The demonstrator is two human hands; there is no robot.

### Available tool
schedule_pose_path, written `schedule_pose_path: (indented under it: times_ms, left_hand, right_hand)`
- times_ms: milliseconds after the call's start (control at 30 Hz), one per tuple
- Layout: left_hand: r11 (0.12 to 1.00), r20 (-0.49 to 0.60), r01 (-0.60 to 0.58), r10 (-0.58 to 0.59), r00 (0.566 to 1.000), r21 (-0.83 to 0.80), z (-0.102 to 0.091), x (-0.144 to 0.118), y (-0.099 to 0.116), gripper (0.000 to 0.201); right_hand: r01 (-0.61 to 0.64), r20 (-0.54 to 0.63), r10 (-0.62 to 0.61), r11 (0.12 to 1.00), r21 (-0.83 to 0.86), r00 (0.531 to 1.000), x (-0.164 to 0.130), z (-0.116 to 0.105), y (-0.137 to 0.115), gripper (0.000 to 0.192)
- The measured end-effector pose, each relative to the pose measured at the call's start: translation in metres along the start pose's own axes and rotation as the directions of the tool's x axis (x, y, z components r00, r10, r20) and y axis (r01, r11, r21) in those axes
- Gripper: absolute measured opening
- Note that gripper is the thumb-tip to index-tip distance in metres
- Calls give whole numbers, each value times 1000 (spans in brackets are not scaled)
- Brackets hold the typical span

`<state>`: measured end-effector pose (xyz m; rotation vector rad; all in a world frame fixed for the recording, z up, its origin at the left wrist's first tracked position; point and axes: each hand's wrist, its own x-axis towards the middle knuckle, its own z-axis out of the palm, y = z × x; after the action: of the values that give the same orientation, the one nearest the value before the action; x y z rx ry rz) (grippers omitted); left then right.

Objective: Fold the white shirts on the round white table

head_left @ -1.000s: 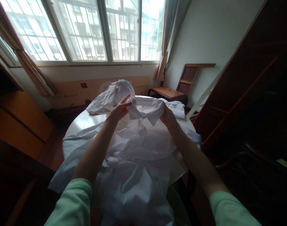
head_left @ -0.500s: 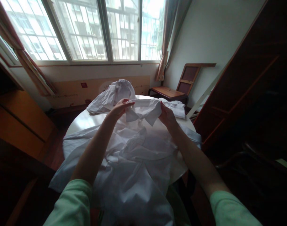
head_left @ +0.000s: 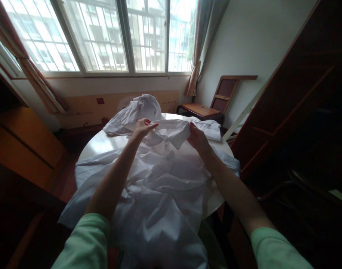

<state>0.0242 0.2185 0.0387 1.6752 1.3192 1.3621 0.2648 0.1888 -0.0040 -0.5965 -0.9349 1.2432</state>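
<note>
A white shirt (head_left: 162, 179) is spread over a round white table (head_left: 96, 144), its sleeves out to both sides and its lower part hanging over the near edge. The shirt's collar (head_left: 178, 130) is lifted off the table between my two hands. My left hand (head_left: 143, 127) pinches the collar's left end with thumb and fingers. At the right end, my right hand (head_left: 198, 137) is closed on the collar point. The collar's right flap hangs down flat, while the left flap is bent and partly hidden near my left fingers.
A heap of white cloth (head_left: 139, 110) lies at the table's back left. Folded white cloth (head_left: 211, 129) lies at the back right. Behind the table stand a wooden chair (head_left: 201, 108) and a long printed cardboard box (head_left: 89, 106) under the window. A dark wooden door (head_left: 271, 112) leans on the right.
My left hand has turned and shifted slightly left and down, and the collar's left flap has folded in. My right hand has moved a little left with its end.
</note>
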Motion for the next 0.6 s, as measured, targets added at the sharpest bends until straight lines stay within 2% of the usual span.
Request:
schedule_pose_path:
  times_ms: [200, 333, 433, 533, 600]
  left_hand:
    - [992, 179, 118, -124, 976, 42, -8, -6, 15, 27]
    - [990, 268, 131, -140, 953, 52, -12, -7, 16, 17]
    - [992, 343, 99, -119, 932, 77, -11, -7, 11, 16]
    - [989, 353, 62, -105, 930, 131, -8, -6, 7, 18]
    - [979, 291, 29, -88, 953, 200, -6, -5, 6, 16]
  right_hand:
    - [0, 47, -6, 991, 134, 999, 2, -2, 2, 11]
    - [-11, 37, 6, 991, 135, 999, 1, -2, 3, 11]
    - [-1, 41, -3, 996, 94, 999, -1, 1, 3, 11]
    - [19, 40, -18, 1000, -16, 999, -2, 2, 2, 8]
    - [22, 32, -19, 996, -86, 999, -3, 2, 0, 5]
